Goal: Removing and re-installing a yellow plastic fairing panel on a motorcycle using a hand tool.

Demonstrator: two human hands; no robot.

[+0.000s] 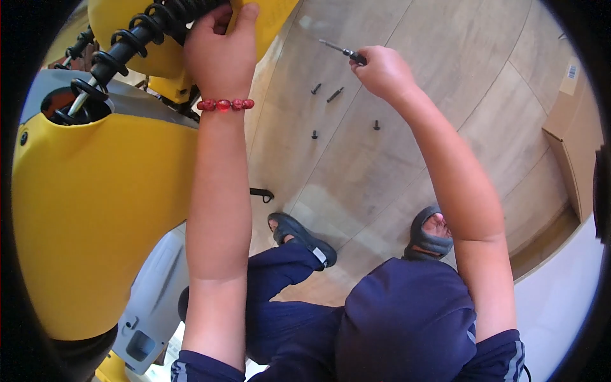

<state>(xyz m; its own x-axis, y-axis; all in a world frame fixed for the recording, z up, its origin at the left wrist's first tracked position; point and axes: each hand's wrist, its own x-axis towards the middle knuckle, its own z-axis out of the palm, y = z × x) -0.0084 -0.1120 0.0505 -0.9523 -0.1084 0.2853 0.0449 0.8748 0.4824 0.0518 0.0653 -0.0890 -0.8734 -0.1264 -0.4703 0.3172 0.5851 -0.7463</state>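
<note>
Above the floor, my right hand (385,71) is closed round the dark handle of a slim screwdriver (339,49), its metal shaft pointing left. My left hand (219,54), with a red bead bracelet (224,105) at the wrist, is up at the top of the view beside a black coil-spring shock absorber (132,42). Its fingers curl in by the upper end of the spring, the thumb against a yellow panel (272,28). What those fingers hold is hidden. Below lies a large yellow body shell (102,210) with the shock absorber's rod going into its opening.
Several dark bolts, one a longer bolt (335,94), lie on the wood-look floor (356,165). A cardboard box (573,121) stands at the right above a white surface (560,312). A grey plastic part (149,305) is at lower left. My sandalled feet are below.
</note>
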